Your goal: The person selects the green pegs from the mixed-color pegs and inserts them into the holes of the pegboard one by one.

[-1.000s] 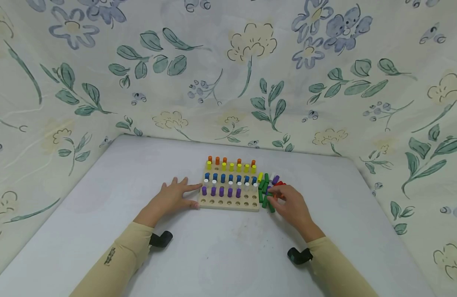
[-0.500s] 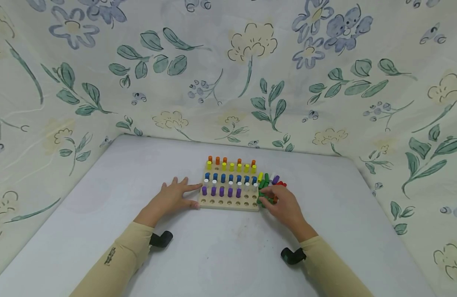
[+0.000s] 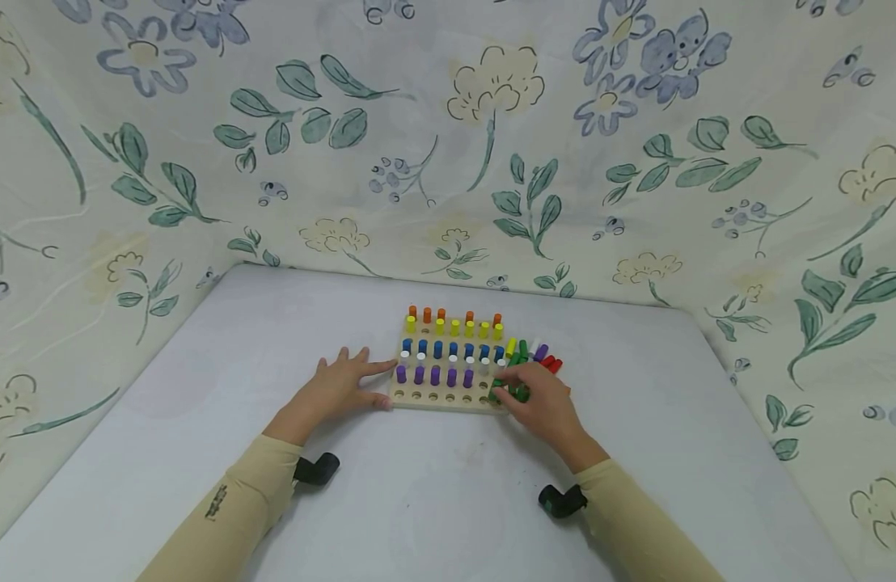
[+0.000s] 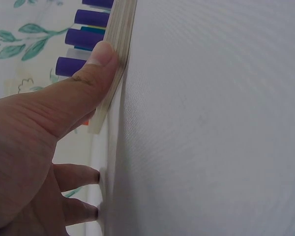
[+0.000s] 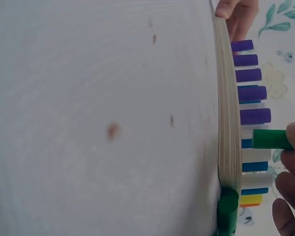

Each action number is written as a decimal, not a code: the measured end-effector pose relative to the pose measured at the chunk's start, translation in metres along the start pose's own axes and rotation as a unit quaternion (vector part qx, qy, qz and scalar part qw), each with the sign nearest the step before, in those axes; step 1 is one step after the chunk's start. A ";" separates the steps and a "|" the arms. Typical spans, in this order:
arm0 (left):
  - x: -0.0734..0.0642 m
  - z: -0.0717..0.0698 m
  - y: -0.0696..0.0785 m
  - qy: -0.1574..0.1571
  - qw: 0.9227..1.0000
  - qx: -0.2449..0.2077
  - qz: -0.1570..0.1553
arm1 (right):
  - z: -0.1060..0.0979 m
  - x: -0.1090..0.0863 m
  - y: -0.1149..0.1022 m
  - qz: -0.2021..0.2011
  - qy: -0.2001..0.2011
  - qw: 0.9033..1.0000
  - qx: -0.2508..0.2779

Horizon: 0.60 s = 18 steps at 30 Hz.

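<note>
A wooden pegboard (image 3: 448,406) lies on the table with upright rows of orange, yellow, blue, white and purple pegs. Its nearest row shows bare holes. My left hand (image 3: 337,386) is spread at the board's left side; in the left wrist view the thumb (image 4: 101,56) presses on the corner, and other fingertips touch the table. My right hand (image 3: 541,400) holds a green peg (image 5: 270,138) between thumb and fingertips, above the board's near right corner. In the right wrist view the peg hangs upright, close beside the last purple peg (image 5: 255,116).
Right of the board lies a loose pile of pegs: green (image 3: 523,349), yellow (image 3: 511,347), purple (image 3: 541,352) and red (image 3: 555,366), partly hidden by my right hand. A white table (image 3: 419,501) reaches back to a floral cloth wall (image 3: 419,242).
My right hand has moved left from the loose pegs to over the board's right corner, bringing a green peg with it. The left hand has stayed in place.
</note>
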<state>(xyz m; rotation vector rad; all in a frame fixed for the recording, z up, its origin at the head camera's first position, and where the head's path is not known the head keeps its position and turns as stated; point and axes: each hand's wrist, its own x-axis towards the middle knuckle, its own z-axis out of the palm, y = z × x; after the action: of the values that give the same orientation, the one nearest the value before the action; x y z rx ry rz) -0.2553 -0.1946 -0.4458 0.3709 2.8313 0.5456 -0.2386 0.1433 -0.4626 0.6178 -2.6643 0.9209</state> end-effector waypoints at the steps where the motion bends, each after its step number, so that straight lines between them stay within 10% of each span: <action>1: 0.000 0.000 0.000 0.000 1.000 0.000 -0.001 | 0.001 0.000 -0.001 -0.003 0.000 1.000 0.000; 18: 0.000 0.001 0.001 0.005 1.000 0.001 -0.003 | 0.012 0.008 -0.015 -0.025 -0.009 1.000 -0.004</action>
<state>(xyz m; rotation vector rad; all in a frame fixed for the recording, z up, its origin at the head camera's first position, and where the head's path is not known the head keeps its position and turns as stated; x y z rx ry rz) -0.2546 -0.1935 -0.4465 0.3609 2.8424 0.5461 -0.2401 0.1226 -0.4608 0.6903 -2.6541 0.8942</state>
